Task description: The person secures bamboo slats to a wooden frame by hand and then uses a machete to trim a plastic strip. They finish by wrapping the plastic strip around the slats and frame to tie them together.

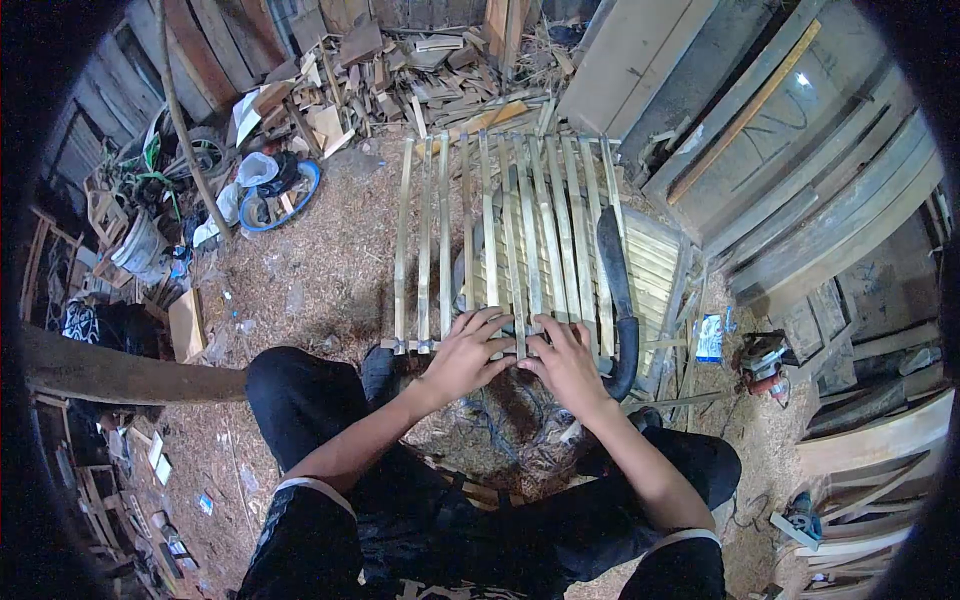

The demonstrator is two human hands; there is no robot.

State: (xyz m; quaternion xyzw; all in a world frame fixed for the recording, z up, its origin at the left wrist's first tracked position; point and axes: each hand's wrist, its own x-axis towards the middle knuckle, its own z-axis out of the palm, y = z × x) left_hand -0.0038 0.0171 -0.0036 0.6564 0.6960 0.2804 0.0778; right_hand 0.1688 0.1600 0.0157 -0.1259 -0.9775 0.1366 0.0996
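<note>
Left hand [470,352], right hand [565,360]: fingers bent over one slatted frame [444,240]; cannot tell if pinching. One blue basin [264,228].

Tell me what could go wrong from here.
The left hand and right hand are close together at the near ends of the slats, so a fingertip might get pinched. The dark curved tool sits close beside the right hand and could get knocked.

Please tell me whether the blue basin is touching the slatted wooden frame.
Apart. The head view shows shavings-covered floor between the blue basin and the leftmost slat of the slatted wooden frame.
</note>
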